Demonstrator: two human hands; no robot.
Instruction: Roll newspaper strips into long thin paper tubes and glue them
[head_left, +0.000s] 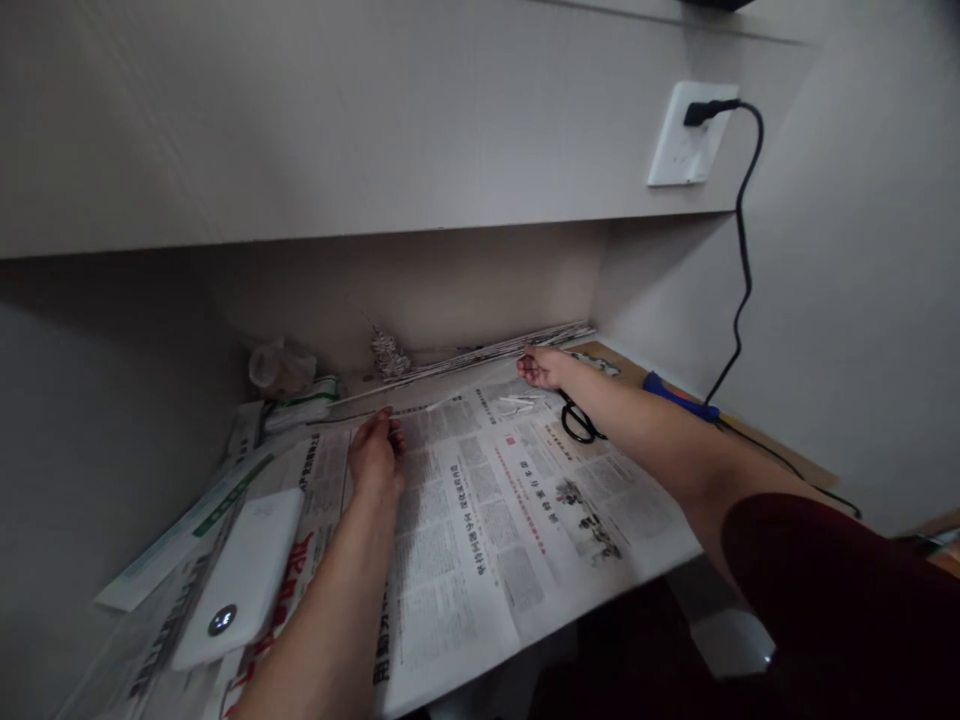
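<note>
My left hand (377, 452) is over the newspaper (442, 540), its fingers curled in and thumb against them. Whatever lies inside those fingers is too dim to make out. Farther right, my right hand (541, 367) is also closed, fingertips together, in front of a bundle of long thin sticks (480, 355) along the back wall. Something thin may be in its grip, but I cannot tell. Black-handled scissors (577, 422) lie partly under my right forearm, with small white pieces (517, 404) beside them.
A white power bank (244, 580) with a lit display lies at the left. Behind are a plastic bag (281, 368) and a cone of rolled pieces (388, 355). At right lies a blue tool (679, 396) with a cord; a black cable (742, 240) hangs from the wall socket (679, 150).
</note>
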